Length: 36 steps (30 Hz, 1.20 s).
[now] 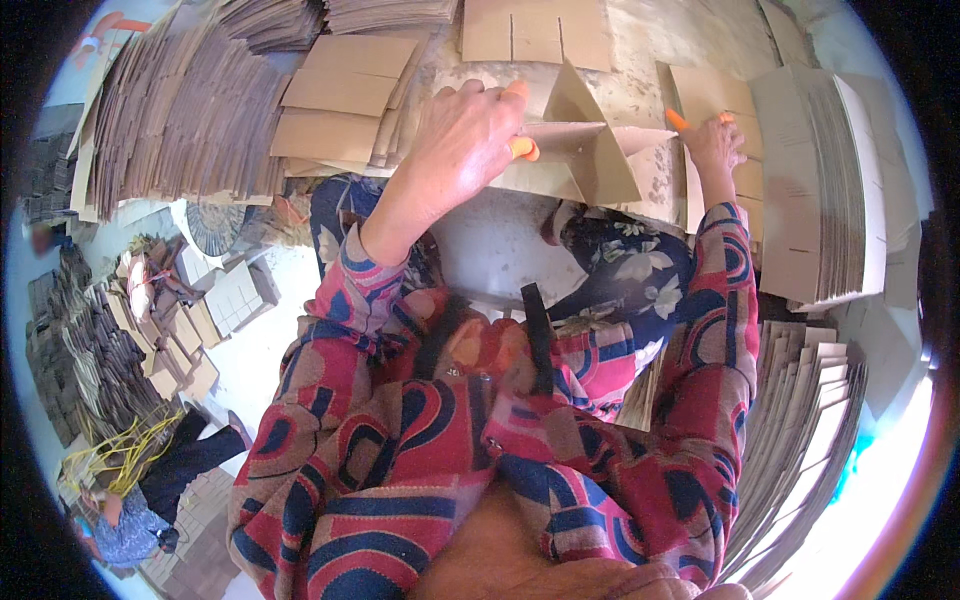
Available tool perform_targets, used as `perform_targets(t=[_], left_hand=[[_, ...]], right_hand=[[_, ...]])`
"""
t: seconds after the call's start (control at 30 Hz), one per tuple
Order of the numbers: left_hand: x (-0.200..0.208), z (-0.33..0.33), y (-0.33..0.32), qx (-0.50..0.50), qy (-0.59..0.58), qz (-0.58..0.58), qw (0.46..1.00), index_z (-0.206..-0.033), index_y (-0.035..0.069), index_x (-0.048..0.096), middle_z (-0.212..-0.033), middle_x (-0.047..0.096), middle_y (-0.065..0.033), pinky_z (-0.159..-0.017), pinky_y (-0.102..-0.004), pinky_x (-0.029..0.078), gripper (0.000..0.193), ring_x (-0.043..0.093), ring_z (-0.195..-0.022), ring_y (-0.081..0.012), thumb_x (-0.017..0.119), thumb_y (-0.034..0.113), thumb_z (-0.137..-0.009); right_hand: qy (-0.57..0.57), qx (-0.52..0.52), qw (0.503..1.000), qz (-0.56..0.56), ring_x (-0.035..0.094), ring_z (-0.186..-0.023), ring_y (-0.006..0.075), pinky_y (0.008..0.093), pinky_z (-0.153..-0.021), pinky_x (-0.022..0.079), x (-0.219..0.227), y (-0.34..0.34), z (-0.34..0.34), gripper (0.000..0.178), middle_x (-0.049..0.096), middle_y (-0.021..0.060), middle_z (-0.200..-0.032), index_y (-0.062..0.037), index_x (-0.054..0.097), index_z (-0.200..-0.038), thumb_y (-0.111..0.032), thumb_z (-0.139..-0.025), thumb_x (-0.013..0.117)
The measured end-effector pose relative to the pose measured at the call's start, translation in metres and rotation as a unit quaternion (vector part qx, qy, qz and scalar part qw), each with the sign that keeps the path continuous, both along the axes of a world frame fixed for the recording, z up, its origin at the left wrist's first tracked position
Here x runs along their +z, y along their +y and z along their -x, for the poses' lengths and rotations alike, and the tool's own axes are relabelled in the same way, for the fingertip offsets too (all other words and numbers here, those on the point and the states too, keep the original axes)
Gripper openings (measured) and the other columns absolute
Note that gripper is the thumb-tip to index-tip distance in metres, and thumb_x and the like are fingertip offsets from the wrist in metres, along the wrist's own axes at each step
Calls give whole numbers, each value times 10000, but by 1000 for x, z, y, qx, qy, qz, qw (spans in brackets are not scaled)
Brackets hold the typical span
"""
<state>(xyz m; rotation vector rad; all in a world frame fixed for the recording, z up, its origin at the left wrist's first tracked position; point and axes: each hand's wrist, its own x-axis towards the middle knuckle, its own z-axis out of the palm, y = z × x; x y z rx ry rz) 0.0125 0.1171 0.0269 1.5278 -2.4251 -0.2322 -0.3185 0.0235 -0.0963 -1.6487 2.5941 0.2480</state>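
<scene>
A crossed cardboard divider of slotted strips stands on the work surface in front of me. My left hand is at its left end, fingers curled and thumb against the panel edge. Orange covers sit on that thumb and one finger. To the right of the divider, my right hand is over a pile of slotted cardboard sheets. Its thumb and a finger, both in orange covers, are spread apart, and I see nothing held between them. The undersides of both hands are hidden.
Slotted sheets lie beside a long row of packed cardboard at left. More sheets lie at the far edge. Upright stacks stand at right. A co-worker is at lower left near yellow straps.
</scene>
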Motion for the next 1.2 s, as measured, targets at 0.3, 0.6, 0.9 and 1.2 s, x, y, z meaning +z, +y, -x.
perform_targets(t=[0.3,0.6,0.9,1.2], left_hand=[[-6,-10,4,14,30,-12,999,-1003,47,616,-697,595,-186,-628,-444,456,424,593,-716,-354,705,362,-734],[-5,-23,13,39,40,-26,998,-997,44,622,-702,585,-210,-630,-457,447,419,583,-713,-381,705,359,-734],[-6,-37,21,44,65,36,996,-956,51,630,-711,604,-191,-658,-454,453,382,589,-739,-373,713,342,-724],[-23,-44,21,29,205,-19,978,-920,88,711,-786,656,-168,-642,-404,472,214,624,-723,-330,694,234,-764]], right_hand=[[43,315,947,36,653,-860,331,419,-713,531,-41,-16,39,328,652,195,-897,-25,646,-865,-303,-930,486],[72,328,936,104,663,-807,333,434,-673,543,-19,-10,30,111,640,185,-855,-4,574,-882,-92,-875,507],[42,188,969,154,666,-829,357,492,-673,527,14,-8,57,360,663,202,-843,-135,377,-1270,-166,-925,476],[-346,240,773,475,618,-895,100,235,-757,532,248,76,-43,396,650,80,-1132,-27,612,-1203,-89,-821,696]])
